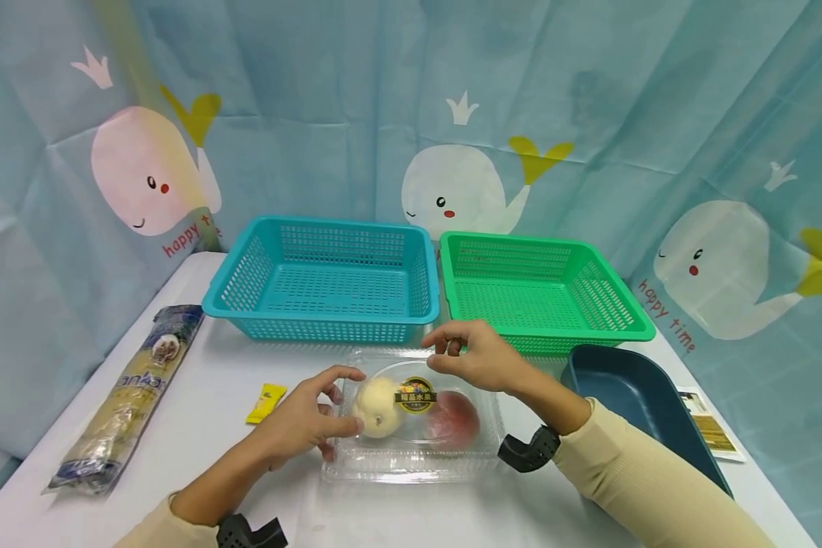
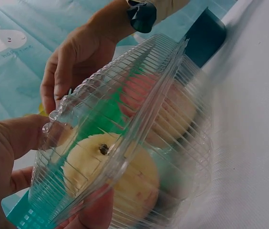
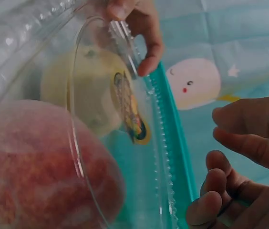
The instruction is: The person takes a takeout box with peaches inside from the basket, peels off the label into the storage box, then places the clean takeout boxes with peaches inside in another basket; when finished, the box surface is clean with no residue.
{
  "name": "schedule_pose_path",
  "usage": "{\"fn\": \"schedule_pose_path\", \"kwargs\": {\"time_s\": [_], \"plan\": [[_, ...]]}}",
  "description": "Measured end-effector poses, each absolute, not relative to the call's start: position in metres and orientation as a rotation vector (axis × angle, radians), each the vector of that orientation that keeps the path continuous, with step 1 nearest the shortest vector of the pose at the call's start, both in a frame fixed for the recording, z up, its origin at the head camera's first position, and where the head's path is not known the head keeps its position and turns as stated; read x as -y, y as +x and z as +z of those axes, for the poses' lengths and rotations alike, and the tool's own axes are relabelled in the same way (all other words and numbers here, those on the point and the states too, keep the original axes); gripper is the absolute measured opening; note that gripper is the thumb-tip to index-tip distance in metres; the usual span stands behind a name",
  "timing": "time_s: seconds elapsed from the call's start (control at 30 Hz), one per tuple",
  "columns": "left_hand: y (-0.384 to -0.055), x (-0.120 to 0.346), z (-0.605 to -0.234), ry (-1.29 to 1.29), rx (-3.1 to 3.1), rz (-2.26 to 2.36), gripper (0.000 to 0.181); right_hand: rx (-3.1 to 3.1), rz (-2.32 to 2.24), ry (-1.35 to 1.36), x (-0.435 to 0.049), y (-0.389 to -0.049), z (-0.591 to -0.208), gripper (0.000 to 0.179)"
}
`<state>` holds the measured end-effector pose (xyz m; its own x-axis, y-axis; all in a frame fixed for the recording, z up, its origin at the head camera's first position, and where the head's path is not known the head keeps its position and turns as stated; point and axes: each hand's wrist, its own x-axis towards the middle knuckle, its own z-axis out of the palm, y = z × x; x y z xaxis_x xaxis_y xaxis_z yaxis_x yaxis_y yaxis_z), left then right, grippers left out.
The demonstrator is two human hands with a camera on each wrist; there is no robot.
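Note:
A clear plastic clamshell fruit box [image 1: 411, 466] with its lid down lies before me. Inside are a pale yellow, apple-like fruit [image 2: 89, 164] at the left and a reddish round fruit [image 3: 39, 162] at the right. A black and gold label [image 1: 415, 396] sticks to the lid. My left hand [image 1: 304, 418] grips the box's left end, its thumb and fingers around the edges. Above the far right part of the lid is my right hand [image 1: 476, 354], fingers loosely bent and holding nothing. The right wrist view shows this hand [image 3: 249, 167] apart from the box's rim.
Behind the box stand a blue basket [image 1: 336, 327] and a green basket [image 1: 548, 335]. A dark blue bin [image 1: 623, 388] is at the right, with a flat packet [image 1: 712, 426] beyond it. A long noodle-like package [image 1: 133, 396] and a small yellow packet [image 1: 267, 403] lie left.

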<state>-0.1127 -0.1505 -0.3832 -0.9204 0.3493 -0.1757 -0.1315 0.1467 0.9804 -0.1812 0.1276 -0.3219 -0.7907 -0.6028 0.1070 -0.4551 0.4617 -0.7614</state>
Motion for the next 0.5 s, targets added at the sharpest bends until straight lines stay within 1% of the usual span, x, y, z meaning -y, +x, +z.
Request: {"fn": "schedule_pose_path", "kwargs": {"time_s": [0.5], "plan": [[-0.113, 0.15, -0.384, 0.193, -2.083, 1.823, 0.067, -2.527, -1.002, -0.957, -0.112, -0.185, -0.333, 0.013]]}}
